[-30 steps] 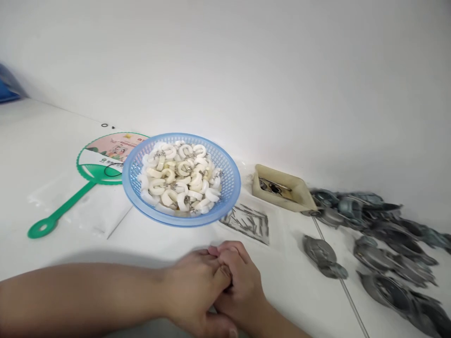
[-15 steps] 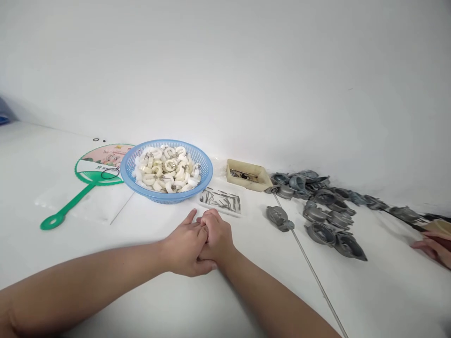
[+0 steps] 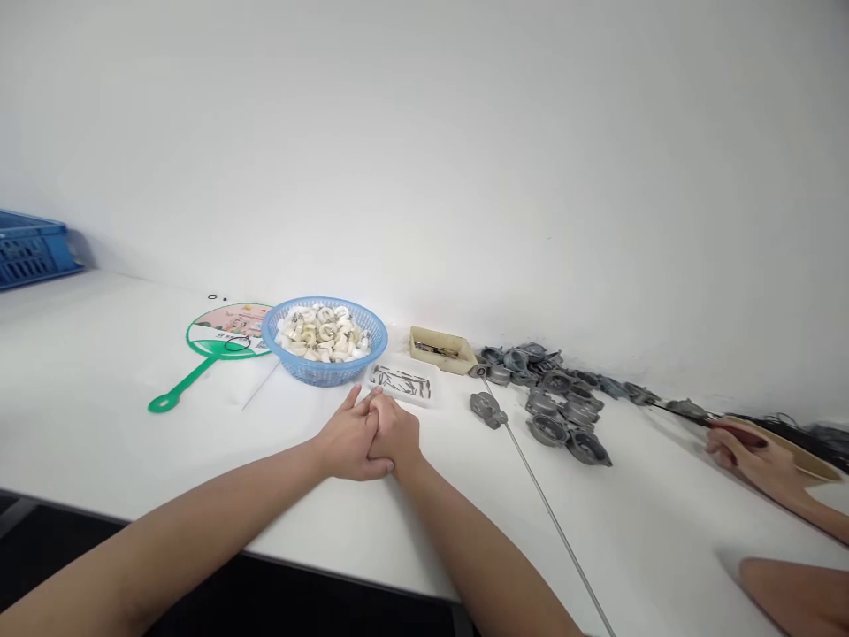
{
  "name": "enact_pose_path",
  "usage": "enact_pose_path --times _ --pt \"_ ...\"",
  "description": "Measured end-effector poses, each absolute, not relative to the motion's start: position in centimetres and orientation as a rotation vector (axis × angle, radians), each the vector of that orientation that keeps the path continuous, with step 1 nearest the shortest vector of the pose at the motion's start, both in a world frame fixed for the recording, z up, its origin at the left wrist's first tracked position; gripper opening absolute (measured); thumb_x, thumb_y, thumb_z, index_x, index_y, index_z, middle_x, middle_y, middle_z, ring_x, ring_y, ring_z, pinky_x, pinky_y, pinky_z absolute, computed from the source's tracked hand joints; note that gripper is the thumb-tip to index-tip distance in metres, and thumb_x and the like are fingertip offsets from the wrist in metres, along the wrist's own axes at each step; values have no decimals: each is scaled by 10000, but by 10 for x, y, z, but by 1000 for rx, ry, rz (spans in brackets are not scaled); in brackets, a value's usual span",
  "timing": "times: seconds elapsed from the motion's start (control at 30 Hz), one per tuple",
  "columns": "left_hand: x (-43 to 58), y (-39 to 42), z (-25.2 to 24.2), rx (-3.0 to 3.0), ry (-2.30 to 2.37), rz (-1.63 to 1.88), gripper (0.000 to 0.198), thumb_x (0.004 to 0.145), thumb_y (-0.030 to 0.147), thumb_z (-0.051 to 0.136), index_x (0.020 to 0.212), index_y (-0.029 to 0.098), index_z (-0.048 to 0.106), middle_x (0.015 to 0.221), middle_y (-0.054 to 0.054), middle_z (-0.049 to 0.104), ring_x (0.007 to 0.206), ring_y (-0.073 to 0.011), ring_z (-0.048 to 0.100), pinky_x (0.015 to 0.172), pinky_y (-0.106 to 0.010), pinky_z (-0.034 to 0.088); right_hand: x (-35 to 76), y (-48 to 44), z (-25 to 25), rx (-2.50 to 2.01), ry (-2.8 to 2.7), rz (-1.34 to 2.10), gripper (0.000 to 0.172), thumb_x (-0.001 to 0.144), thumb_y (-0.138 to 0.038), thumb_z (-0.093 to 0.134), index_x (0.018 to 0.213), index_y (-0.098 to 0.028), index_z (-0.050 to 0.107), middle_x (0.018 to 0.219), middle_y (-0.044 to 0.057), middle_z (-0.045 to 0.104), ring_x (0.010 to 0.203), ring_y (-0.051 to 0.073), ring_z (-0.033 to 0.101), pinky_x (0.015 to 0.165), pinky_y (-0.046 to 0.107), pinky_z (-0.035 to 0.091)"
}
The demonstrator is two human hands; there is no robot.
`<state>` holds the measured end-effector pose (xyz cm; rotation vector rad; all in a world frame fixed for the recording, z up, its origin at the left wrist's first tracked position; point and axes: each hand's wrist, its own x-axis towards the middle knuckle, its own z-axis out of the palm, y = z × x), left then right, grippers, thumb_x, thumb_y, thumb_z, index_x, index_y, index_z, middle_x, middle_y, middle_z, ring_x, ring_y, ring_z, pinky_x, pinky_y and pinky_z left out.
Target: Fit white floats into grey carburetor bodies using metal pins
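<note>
Blue mesh basket (image 3: 325, 376): white C-shaped pieces (image 3: 323, 334) heaped inside, with small metal fittings. Left hand (image 3: 351, 438) and right hand (image 3: 396, 433) clasp each other, holding nothing, fingers pointing toward the basket, just beside a clear tray (image 3: 401, 382) of steel pins (image 3: 399, 381) lying lengthwise. Beige tray (image 3: 441, 349): dark small parts.

The blue crate (image 3: 30, 250) runs off the left edge. A co-worker's forearm (image 3: 813, 500) runs off the right edge, and another bare forearm (image 3: 796, 597) is cut by the lower right corner. The metal bits on the white rings (image 3: 324, 334) in the basket (image 3: 325, 376) and the pins (image 3: 400, 381) are too small to tell, and the clasped hands (image 3: 371, 438) hide each other's fingers.
</note>
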<state>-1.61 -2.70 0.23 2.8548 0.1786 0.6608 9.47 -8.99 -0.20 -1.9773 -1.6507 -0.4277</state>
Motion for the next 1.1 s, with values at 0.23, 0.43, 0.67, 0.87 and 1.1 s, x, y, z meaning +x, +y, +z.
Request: enact_pose_path --times 0.23,0.43,0.67,0.87,1.1 --pt "-35 -41 9 2971 178 674 693 735 513 514 1235 34 482 1202 -199 568 1364 -302 168 1112 -469 -13 75 -105 0 -2079 -1604 -448 141 771 -317 524 815 -185 503 772 22 586 664 157 550 534 241 310" --pt "-42 -49 7 3024 141 691 646 765 528 475 1235 85 501 1246 -173 548 1361 -315 170 1100 -496 15 68 -116 -2 -2174 -1606 -552 215 801 -363 477 861 -166 539 820 59 573 647 164 531 544 259 349" --pt "-41 -39 -13 3098 55 953 569 769 619 431 946 105 599 1095 -177 628 1294 -379 301 1054 -579 78 65 -118 -5 -2236 -1653 -644 208 797 -334 439 901 -186 543 899 56 550 698 160 541 584 275 408" --pt "-35 -31 -25 3099 3 1144 545 750 675 395 820 173 594 936 -147 671 1255 -377 367 1060 -556 105 66 -117 -10 -2150 -1593 -730 178 749 -315 478 877 -206 535 903 38 549 647 139 549 518 264 400" --pt "-37 -36 -18 3091 26 1067 481 796 598 410 835 156 596 964 -112 666 1280 -359 331 1062 -557 102 69 -116 -13 -2064 -1595 -820 160 745 -317 471 843 -203 526 877 41 559 635 145 546 520 267 401"
